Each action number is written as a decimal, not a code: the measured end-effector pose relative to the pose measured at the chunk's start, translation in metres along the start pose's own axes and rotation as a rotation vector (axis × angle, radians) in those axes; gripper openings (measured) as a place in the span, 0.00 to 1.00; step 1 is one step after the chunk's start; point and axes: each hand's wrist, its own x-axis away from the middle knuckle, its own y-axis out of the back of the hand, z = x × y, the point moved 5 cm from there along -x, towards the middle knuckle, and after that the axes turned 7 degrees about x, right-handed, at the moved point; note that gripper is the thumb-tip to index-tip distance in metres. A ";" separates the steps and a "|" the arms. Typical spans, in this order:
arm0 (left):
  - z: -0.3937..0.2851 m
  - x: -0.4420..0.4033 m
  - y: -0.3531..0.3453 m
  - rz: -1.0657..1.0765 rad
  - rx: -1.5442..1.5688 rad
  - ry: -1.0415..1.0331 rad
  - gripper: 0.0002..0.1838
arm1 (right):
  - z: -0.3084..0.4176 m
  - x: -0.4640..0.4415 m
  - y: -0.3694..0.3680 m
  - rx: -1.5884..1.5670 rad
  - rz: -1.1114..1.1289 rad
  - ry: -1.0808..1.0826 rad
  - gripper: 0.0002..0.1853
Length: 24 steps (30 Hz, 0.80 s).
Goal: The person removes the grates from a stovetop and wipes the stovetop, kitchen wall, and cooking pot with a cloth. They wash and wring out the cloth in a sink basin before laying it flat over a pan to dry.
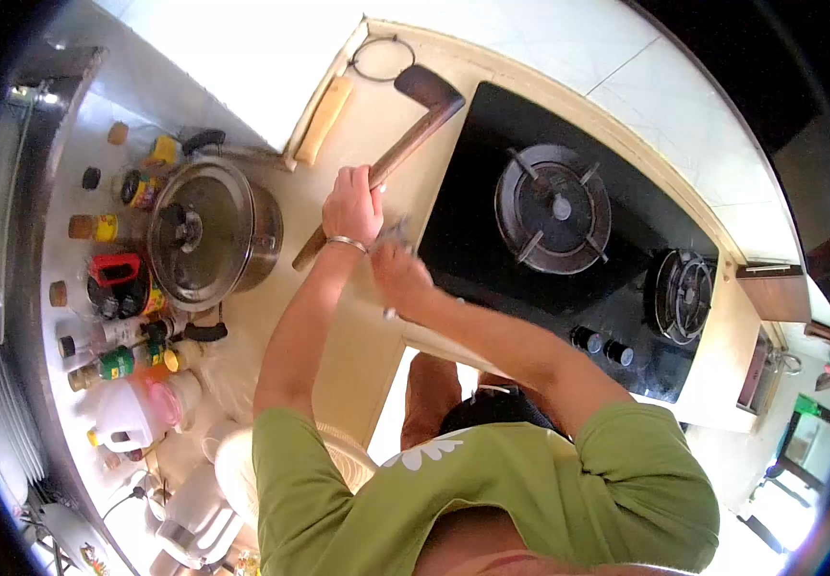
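Observation:
My left hand (352,206) is wrapped round the wooden handle of a long tool (405,144) with a broad dark metal blade, which points up and away over the beige counter (348,336). The handle's other end sticks out below that hand. Just right of it, close beside the handle, is my right hand (400,276), blurred, with its fingers curled. A small greyish thing shows at its fingertips, too smeared to name. Right of both hands lies the black gas hob (463,230).
A lidded steel pot (208,235) stands left, beside bottles and jars. A wooden strip (324,120) and a black wire ring (383,60) lie near the wall corner. The hob carries a large burner (554,209) and a smaller one (682,296).

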 end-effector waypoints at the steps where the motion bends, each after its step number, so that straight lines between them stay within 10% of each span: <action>1: 0.001 -0.001 -0.005 0.020 -0.003 0.009 0.16 | 0.006 0.014 0.020 -0.038 -0.111 0.100 0.10; 3: -0.003 -0.006 -0.006 0.010 -0.009 -0.020 0.15 | -0.001 0.017 0.033 -0.224 -0.173 0.143 0.09; 5: 0.003 -0.008 -0.012 0.043 -0.069 -0.027 0.15 | -0.034 0.018 0.039 -0.639 0.293 -0.064 0.09; 7: 0.000 -0.011 -0.011 0.003 -0.040 -0.039 0.15 | -0.108 0.020 0.087 -0.770 -0.205 -0.221 0.07; 9: -0.002 -0.015 -0.015 0.078 -0.041 0.028 0.15 | -0.185 0.021 0.137 -0.564 -0.660 -0.147 0.09; 18: -0.001 -0.023 -0.034 0.026 -0.078 -0.015 0.14 | -0.440 0.019 0.127 0.313 -1.009 -0.464 0.19; 24: 0.005 -0.019 -0.043 0.046 -0.123 -0.034 0.18 | -0.440 -0.078 0.086 0.278 -1.018 -0.484 0.14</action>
